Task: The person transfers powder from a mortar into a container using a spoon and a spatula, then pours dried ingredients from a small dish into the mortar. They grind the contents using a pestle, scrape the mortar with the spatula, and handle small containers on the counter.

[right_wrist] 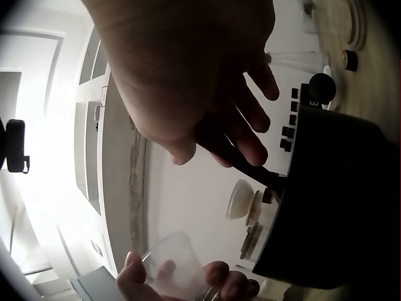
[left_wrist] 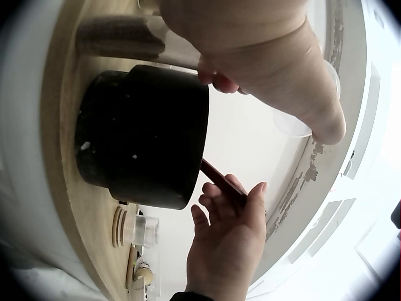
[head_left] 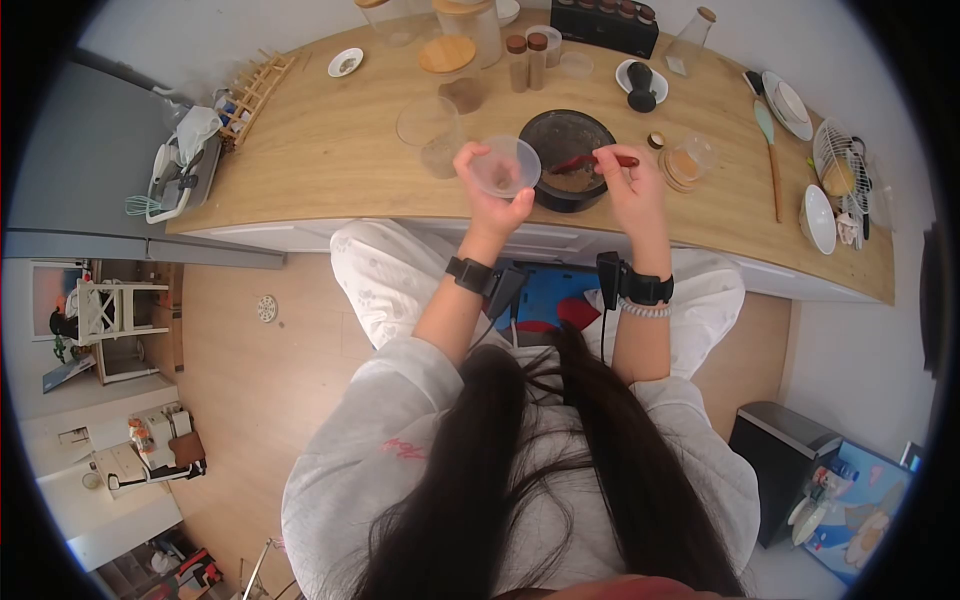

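My left hand [head_left: 490, 212] grips a small translucent plastic cup [head_left: 508, 165], thumb on the near side and fingers round the far side. The cup is tilted beside a thick-walled black bowl [left_wrist: 150, 138] with a stepped base. In my right hand [head_left: 635, 190] is a dark red spoon [head_left: 575, 163], its handle pinched between thumb and fingers. The spoon's head dips into the bowl, where brown powder [head_left: 572, 182] lies at the bottom. From the right wrist view, the bowl's wall hides the spoon's head, and the cup [right_wrist: 175, 263] shows below the right hand.
Left of the bowl stand a clear glass jar [head_left: 430, 130] and a wooden-lidded jar [head_left: 448, 58]. Two spice bottles [head_left: 517, 65] stand behind. To the right are a small glass jar [head_left: 685, 165], a spatula [head_left: 770, 150] and a white bowl [head_left: 818, 220] near the counter's edge.
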Tool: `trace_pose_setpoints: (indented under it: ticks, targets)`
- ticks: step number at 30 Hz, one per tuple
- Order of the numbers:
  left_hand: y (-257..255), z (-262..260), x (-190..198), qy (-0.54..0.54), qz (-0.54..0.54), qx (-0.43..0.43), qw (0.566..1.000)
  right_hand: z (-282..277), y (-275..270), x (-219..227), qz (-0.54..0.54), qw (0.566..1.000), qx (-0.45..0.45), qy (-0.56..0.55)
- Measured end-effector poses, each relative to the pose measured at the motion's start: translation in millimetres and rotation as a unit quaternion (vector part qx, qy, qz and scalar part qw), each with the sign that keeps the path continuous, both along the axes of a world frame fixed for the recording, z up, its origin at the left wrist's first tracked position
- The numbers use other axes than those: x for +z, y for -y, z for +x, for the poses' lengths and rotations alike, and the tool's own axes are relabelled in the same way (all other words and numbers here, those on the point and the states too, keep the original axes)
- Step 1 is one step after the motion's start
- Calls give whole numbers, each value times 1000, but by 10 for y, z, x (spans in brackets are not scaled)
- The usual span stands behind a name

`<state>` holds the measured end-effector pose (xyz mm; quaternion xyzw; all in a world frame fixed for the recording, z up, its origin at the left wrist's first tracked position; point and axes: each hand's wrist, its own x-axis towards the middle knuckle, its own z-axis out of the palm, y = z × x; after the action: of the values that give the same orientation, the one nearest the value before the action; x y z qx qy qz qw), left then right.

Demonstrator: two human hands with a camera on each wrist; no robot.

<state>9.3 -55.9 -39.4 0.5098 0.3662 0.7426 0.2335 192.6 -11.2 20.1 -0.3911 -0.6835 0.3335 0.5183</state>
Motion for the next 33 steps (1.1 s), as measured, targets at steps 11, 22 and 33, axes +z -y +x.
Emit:
trace_pose_setpoints:
  ticks: [11,22,33]
  targets:
    - [-26,-8,-2,-38,21,15,999,48,-68,-80,-8,999,9,-45]
    - [-29,-7,-18,-34,25,8,999,131,5,57,16,999,8,-46]
    - [1,15,1,-18,4,9,1000,277,95,247,120,976,-11,181]
